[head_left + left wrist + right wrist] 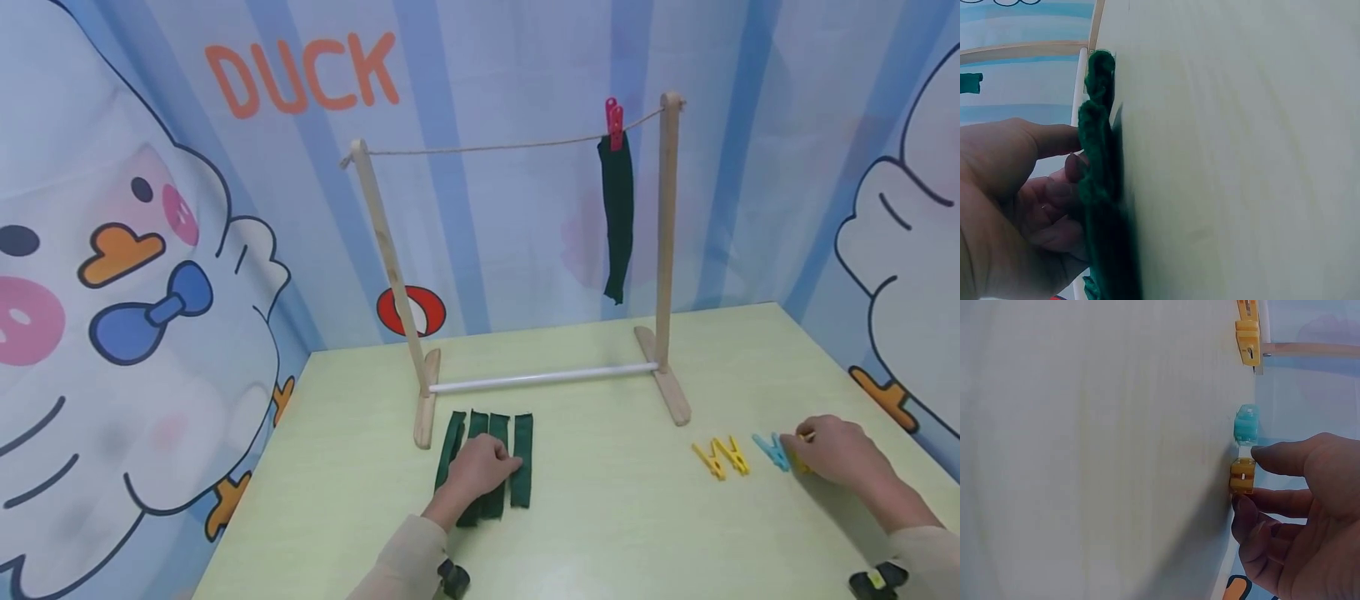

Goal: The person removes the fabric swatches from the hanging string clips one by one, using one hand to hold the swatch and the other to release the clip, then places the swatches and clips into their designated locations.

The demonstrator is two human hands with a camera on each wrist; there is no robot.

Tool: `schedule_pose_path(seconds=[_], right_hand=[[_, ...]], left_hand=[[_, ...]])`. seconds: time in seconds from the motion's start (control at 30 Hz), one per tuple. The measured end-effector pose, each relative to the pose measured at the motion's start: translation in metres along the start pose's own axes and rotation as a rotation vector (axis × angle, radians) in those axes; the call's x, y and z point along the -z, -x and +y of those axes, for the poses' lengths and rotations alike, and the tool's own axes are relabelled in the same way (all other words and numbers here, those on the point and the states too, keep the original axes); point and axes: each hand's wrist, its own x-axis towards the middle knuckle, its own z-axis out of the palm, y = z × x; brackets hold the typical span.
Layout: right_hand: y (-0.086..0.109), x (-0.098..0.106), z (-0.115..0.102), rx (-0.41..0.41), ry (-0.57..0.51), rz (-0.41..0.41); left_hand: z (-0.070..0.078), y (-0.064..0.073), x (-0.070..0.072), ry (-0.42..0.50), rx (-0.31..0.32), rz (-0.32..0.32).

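Note:
Several dark green cloth strips [522,458] lie side by side on the table, left of centre. My left hand [480,467] is over them, its thumb and forefinger pinching at the cloth [1100,187] near the rightmost strip; the exact grip is partly hidden. At the right of the table, my right hand [840,450] has thumb and forefinger on either side of a yellow clothespin [1242,476], mostly covered in the head view. Just left of it lies a light blue clothespin [772,452]. Two more yellow clothespins [722,458] lie further left.
Behind the strips stands a wooden drying rack [666,233] with a cord [480,149] between its posts and a white bar [540,377] low down. A red clothespin [616,125] holds one green strip [618,217] on the cord. A printed curtain [510,233] hangs behind.

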Motion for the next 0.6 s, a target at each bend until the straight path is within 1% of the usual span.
schedule_pose_path(seconds=[0.27,0.47,0.6], right_hand=[[0.0006,0.0001,0.0016,0.010,-0.007,-0.002],[0.0018,0.0007,0.0018,0.011,-0.008,0.008],[0.0030,0.0001,0.0026,0.025,-0.006,0.017]], left_hand=[[0.0011,0.0001,0.0021,-0.009,-0.009,-0.016],[0.0003,-0.0008,0.0014,-0.014,-0.017,-0.015],[-0.0003,0.0005,0.0004,-0.012,-0.019,-0.011]])
